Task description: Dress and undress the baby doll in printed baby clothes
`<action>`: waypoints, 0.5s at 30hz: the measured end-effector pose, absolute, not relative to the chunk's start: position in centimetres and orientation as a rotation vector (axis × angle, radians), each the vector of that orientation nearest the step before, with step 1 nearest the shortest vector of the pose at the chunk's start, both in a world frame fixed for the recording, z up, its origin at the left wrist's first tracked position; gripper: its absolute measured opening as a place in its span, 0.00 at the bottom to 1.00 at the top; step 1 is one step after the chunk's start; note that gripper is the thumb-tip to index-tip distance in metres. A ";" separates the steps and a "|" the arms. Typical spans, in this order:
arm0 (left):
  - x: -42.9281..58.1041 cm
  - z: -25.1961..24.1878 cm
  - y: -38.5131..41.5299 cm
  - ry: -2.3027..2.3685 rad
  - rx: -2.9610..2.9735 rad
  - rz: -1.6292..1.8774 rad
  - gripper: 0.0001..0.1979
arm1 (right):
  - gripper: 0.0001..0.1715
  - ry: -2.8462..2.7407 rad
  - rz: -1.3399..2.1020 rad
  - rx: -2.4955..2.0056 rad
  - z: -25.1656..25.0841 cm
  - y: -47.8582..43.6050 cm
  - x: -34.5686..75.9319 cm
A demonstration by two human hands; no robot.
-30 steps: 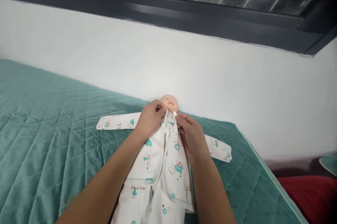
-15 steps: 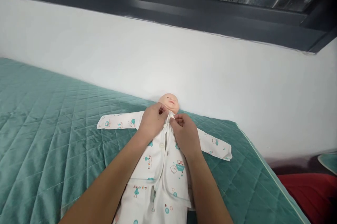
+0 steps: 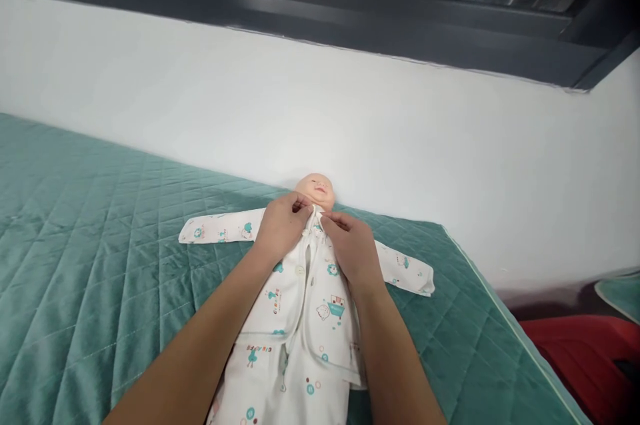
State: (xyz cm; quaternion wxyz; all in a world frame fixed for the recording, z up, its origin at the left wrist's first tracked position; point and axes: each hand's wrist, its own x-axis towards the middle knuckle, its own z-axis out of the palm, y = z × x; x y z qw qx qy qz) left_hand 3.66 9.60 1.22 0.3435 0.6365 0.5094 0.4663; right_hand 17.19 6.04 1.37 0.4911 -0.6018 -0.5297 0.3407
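1. A green quilted cover (image 3: 125, 292) lies beneath everything.
2. On it, face up near the wall (image 3: 425, 158), lies the doll (image 3: 317, 189).
3. Its white printed jacket (image 3: 330, 292) hangs unfastened down the front, sleeves spread.
4. The left hand (image 3: 284, 228) pinches one collar edge; the right hand (image 3: 354, 248) pinches the other, just beside.
5. A pale button (image 3: 300, 270) shows below.

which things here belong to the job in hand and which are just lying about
In the job:
white printed top
doll, head above its neckline
left hand and right hand, pinching the top near the neck

Just around:
green quilted cover, underneath
red object, right edge
window frame
white wall
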 end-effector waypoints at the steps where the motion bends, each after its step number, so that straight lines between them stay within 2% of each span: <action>1: 3.7 1.2 9.6 1.321 1.649 1.211 0.07 | 0.12 -1.312 0.773 -1.520 1.4 6.0 17.0; 7: 3.6 1.0 9.8 1.299 1.639 1.225 0.06 | 0.12 -1.399 0.479 -1.631 1.1 5.8 16.2; 10: 3.6 1.0 9.8 1.299 1.628 1.216 0.07 | 0.09 -1.356 0.616 -1.563 0.9 6.1 16.6; 15: 3.5 1.1 9.8 1.306 1.626 1.212 0.07 | 0.13 -1.279 0.860 -1.368 0.6 6.5 17.5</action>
